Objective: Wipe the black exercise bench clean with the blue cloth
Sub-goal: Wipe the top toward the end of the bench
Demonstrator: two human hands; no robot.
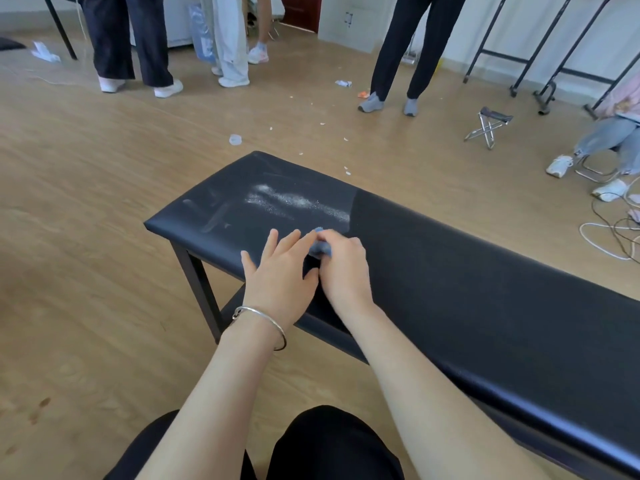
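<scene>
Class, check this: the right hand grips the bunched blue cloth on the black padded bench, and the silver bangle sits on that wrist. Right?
No. The head view shows the silver bangle on the left wrist; the right hand does grip the bunched blue cloth on the black padded bench.

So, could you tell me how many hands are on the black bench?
2: the left hand lies flat on the bench near its edge; the right hand beside it grips the blue cloth.
</scene>
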